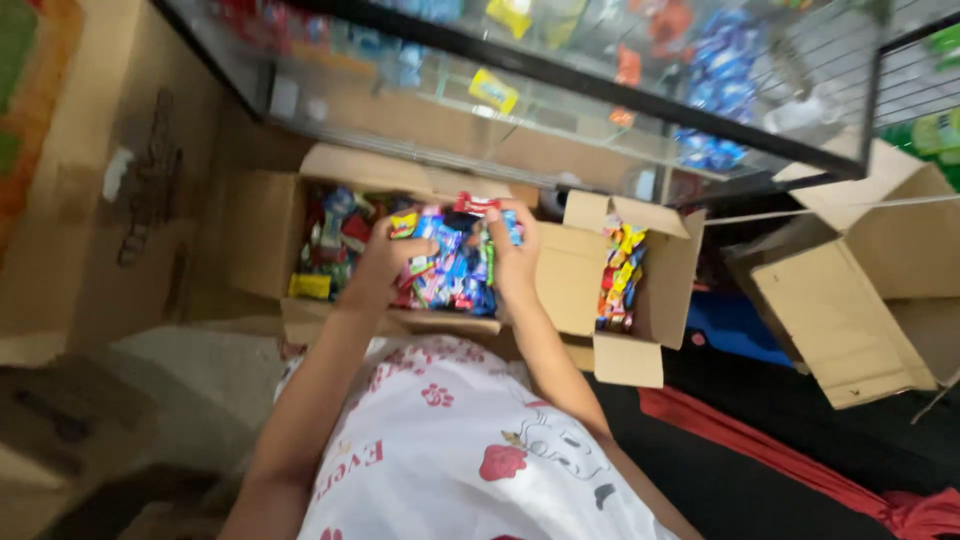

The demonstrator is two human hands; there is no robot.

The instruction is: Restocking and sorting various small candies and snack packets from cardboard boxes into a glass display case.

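Single head-worn view, looking steeply down past the wearer's chest onto both hands, left hand (pixel 378 262) and right hand (pixel 512 255), at arm's reach. Faces forward to a glass display case (pixel 560 110) just beyond the hands. No second view to overlap.

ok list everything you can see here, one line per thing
bundle of sweet packets: one handful, mostly blue, pink and red, held between both hands over the left box
left cardboard box: one, brown, open, full of mixed coloured packets, below the glass case
middle cardboard box: one, brown, open, yellow and red packets inside, right of the hands
right cardboard box: one, brown, open, inside hidden, far right
glass display case: one, black frame, coloured packets on its shelves, along the top
red cloth: one, on the dark floor, lower right
white printed shirt: one, red paw marks, bottom centre
left hand: grip on the bundle's left side
right hand: grip on the bundle's right side
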